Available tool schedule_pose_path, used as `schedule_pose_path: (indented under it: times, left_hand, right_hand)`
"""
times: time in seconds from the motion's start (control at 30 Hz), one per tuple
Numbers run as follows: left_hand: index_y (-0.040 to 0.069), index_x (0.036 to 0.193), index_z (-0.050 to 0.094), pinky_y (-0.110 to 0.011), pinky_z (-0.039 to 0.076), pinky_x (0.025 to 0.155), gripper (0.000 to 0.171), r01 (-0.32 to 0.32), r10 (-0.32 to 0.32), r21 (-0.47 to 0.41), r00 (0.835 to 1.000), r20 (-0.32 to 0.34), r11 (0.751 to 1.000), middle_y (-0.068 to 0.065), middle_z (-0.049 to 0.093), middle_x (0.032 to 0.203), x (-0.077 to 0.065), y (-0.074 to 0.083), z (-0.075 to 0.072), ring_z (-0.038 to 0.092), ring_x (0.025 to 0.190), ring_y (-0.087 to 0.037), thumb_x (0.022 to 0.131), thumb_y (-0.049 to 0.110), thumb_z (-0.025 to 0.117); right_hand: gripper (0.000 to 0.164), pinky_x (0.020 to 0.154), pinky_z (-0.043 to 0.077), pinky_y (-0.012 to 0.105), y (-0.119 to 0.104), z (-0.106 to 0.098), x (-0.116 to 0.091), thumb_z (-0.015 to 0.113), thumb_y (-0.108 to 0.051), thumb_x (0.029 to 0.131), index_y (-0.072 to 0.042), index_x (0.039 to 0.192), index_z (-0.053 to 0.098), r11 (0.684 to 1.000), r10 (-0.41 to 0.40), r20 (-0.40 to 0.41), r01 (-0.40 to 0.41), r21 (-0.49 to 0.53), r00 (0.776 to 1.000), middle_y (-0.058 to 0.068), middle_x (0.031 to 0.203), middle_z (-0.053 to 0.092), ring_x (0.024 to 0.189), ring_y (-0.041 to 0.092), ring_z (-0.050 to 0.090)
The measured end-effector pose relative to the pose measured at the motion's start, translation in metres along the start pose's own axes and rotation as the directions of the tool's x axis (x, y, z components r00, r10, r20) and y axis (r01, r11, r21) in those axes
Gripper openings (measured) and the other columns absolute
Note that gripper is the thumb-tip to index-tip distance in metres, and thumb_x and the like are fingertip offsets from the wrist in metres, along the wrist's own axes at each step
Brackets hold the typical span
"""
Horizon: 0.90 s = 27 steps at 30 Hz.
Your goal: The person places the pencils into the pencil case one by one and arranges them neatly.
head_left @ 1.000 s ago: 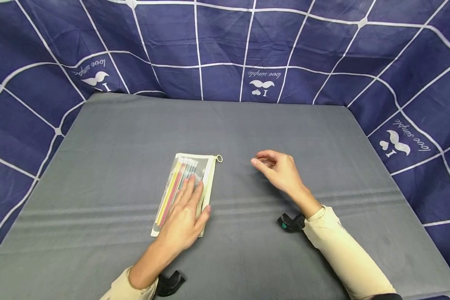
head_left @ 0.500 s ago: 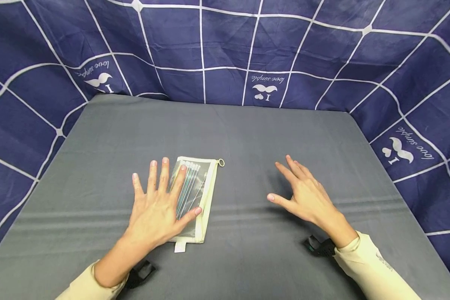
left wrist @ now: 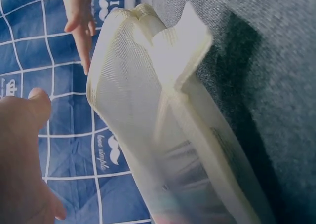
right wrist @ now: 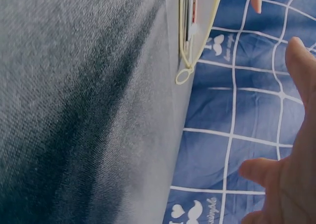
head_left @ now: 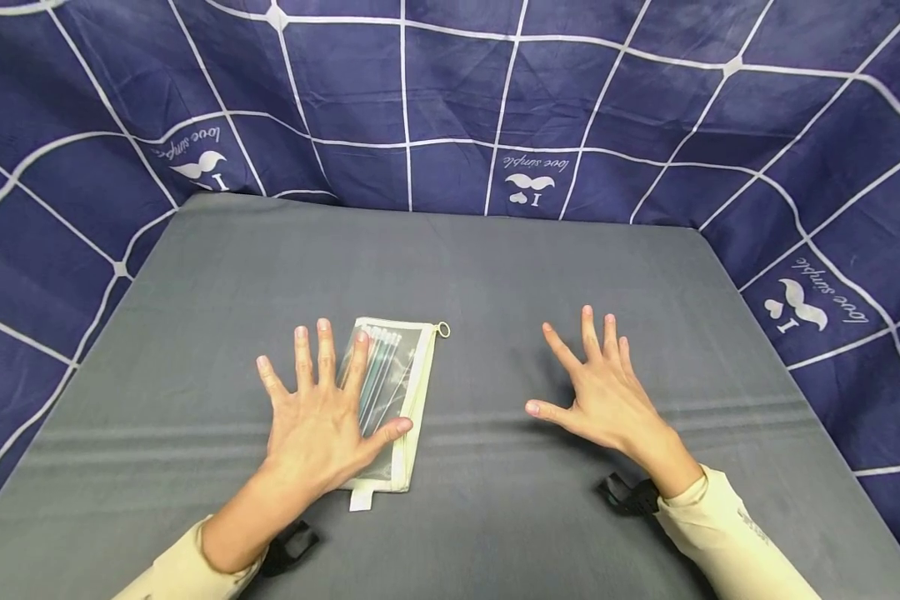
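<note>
A see-through zip pouch (head_left: 399, 392) with cream edging lies on the grey surface, left of centre in the head view. Inside are several thin pen-like sticks (head_left: 378, 367) with pale ends. My left hand (head_left: 315, 425) is held over the pouch's left part, fingers spread and gripping nothing; it hides some of the contents. The left wrist view has that hand (left wrist: 22, 155) apart from the mesh pouch (left wrist: 131, 91). Off to the right, my right hand (head_left: 607, 396) hovers with fingers spread, holding nothing. A ring pull (head_left: 442, 329) sticks out at the pouch's far right corner.
The grey padded table (head_left: 465, 258) reaches out around both hands. Blue cloth (head_left: 450, 100) with white grid lines rises along its back and sides. Dark camera mounts (head_left: 630, 495) sit at the wrists, and a white tag (head_left: 361, 499) hangs from the pouch's near edge.
My left hand has come up off the pouch, moved left and spread its fingers. My right hand has uncurled, spread and shifted to the right. The pouch stays in nearly the same place.
</note>
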<state>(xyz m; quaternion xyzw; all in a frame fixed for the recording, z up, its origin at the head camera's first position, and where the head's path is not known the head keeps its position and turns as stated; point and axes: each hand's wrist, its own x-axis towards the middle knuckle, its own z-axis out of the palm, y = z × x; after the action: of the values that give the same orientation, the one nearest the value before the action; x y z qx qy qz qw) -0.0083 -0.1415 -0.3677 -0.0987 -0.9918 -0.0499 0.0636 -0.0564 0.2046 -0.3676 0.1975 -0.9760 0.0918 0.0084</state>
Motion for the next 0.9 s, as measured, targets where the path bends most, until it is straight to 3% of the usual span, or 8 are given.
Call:
schedule_pose_path:
  times: [0.47,0.9]
  left_hand:
    - [0.008,0.157,0.026,-0.082,-0.001,0.104,0.111,0.015,-0.015,0.019,1.000,-0.013,1.000,-0.037,0.010,0.156,0.0019,-0.0031,0.0054,0.005,0.145,-0.053,0.078,0.083,0.047]
    - [0.007,0.156,0.028,-0.082,-0.001,0.103,0.109,0.006,-0.006,0.004,1.000,-0.024,1.000,-0.038,0.010,0.156,0.0035,-0.0038,0.0066,0.007,0.145,-0.053,0.078,0.081,0.047]
  right_hand:
    - [0.101,0.109,0.010,0.075,0.0046,0.0021,0.0034,0.060,-0.072,0.082,-0.019,0.159,0.021,0.999,0.049,0.076,-0.050,0.012,0.996,0.032,0.160,-0.005,0.143,0.055,-0.005]
    - [0.100,0.109,0.012,0.075,0.0030,0.0009,0.0037,0.060,-0.072,0.082,-0.019,0.159,0.023,0.999,0.043,0.111,-0.047,0.028,0.993,0.033,0.159,-0.002,0.143,0.056,-0.001]
